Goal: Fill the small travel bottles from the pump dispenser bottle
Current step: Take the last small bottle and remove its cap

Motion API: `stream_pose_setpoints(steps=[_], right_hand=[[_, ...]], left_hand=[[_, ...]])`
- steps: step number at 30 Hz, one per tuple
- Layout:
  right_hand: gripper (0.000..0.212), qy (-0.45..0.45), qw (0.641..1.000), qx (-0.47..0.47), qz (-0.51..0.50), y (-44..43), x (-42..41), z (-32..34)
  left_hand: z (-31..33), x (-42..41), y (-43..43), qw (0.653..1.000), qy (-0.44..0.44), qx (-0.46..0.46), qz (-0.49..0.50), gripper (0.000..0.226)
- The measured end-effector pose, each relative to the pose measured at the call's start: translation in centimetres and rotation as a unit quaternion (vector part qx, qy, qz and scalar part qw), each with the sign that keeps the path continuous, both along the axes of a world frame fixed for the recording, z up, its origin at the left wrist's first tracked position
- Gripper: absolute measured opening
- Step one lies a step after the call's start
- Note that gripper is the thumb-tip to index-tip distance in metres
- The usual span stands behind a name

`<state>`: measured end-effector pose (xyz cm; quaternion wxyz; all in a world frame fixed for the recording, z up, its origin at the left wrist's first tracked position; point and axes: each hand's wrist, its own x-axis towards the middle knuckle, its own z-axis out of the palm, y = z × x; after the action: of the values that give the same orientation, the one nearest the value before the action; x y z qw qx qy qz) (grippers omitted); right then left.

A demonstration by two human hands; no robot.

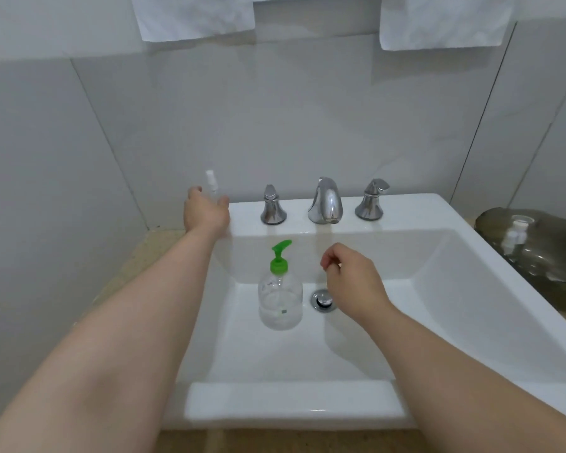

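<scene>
The pump bottle [280,295] stands in the sink [275,403], just left of the drain [322,299]; behind it, on the back ledge, the spout [325,201] sits between two handles [273,206]; at the ledge's left corner the left hand [206,210] holds a travel bottle [210,179]; a bag [536,256] lies right of the sink.

You face a white sink [275,400] with a chrome drain [322,300] in its basin. On the back ledge, a chrome faucet [325,201] stands between two handles [273,206]. Two white towels [196,14] hang on the grey tiled wall [307,125]. A dark glass dish [553,276] sits on the beige counter [164,246] to your right.
</scene>
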<state>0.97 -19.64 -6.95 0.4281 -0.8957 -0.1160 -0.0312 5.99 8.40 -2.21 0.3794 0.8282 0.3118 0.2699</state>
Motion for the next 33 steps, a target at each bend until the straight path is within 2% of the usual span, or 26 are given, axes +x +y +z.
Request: stream_pose_setpoints(steps=[3,10,14,17,21,25,28,31,33], right_hand=[[0.027,-0.016,1.0,0.022,0.011,0.0,0.0,-0.1],[0.026,-0.012,0.999,0.035,0.013,0.0,0.1,-0.2],[0.026,0.001,0.999,0.033,-0.002,-0.3,0.2,0.0],[0.026,0.01,0.999,0.03,-0.014,-0.6,0.2,0.2],[0.025,0.034,0.999,0.033,-0.025,-0.9,0.1,0.3],[0.017,0.066,0.989,0.122,-0.048,-1.9,-0.6,0.9],[0.037,0.094,0.98,0.173,-0.04,-2.4,-1.5,2.6],[0.064,0.211,0.939,0.272,-0.018,-3.5,-2.8,4.5],[0.075,0.279,0.917,0.285,0.013,-5.0,-3.2,4.8]], left_hand=[[-0.8,0.9,0.1,1.0,0.013,0.017,0.003,0.067],[-1.8,2.3,0.4,0.998,0.044,0.051,0.012,0.039],[-1.4,1.0,-0.2,0.999,-0.003,0.044,0.021,0.034],[-0.9,-2.0,-2.1,0.996,-0.07,0.033,0.031,0.041],[-1.0,-6.7,-4.7,0.991,-0.113,0.062,-0.026,0.039],[-0.2,-11.7,-7.4,0.981,-0.111,0.105,-0.117,0.026],[-0.4,-14.2,-9.8,0.966,-0.082,0.142,-0.199,0.027],[-1.0,-15.9,-12.9,0.953,-0.053,0.163,-0.25,0.035],[-1.6,-16.5,-15.1,0.949,-0.027,0.156,-0.274,0.035]])
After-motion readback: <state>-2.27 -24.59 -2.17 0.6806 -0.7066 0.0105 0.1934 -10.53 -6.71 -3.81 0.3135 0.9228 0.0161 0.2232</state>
